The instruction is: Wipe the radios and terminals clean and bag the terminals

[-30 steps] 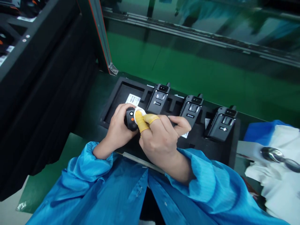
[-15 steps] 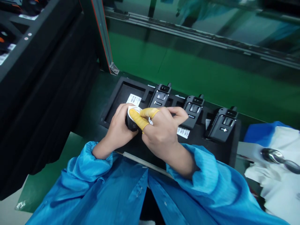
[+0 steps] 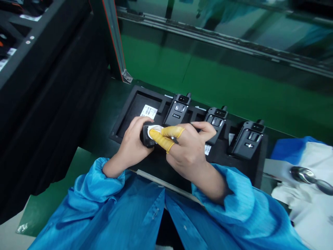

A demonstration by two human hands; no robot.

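My left hand [image 3: 132, 140] is wrapped round a black handheld radio [image 3: 146, 139], its end turned toward my right hand. Most of that radio is hidden by the fingers. Yellow finger cots cover two fingers of my right hand [image 3: 189, 147], which pinch a white cloth [image 3: 157, 127] against the radio's end. Below both hands lies a black foam tray [image 3: 122, 116] with recesses. Three radios with stubby antennas rest in it: a left one [image 3: 179, 107], a middle one [image 3: 218, 119] partly behind my right hand, and a right one [image 3: 247, 140]. A barcode label [image 3: 148, 111] sits in the left recess.
Stacked black trays [image 3: 52, 90] rise on the left. A metal frame post [image 3: 114, 38] and a rail [image 3: 208, 40] stand beyond the green bench [image 3: 161, 52]. White cloths [image 3: 312, 208], a blue item [image 3: 288, 147] and a shiny metal object [image 3: 303, 174] lie at right.
My right hand has moved slightly right and down with the cloth, uncovering more of the radio's end. My left hand keeps its hold with hardly any shift.
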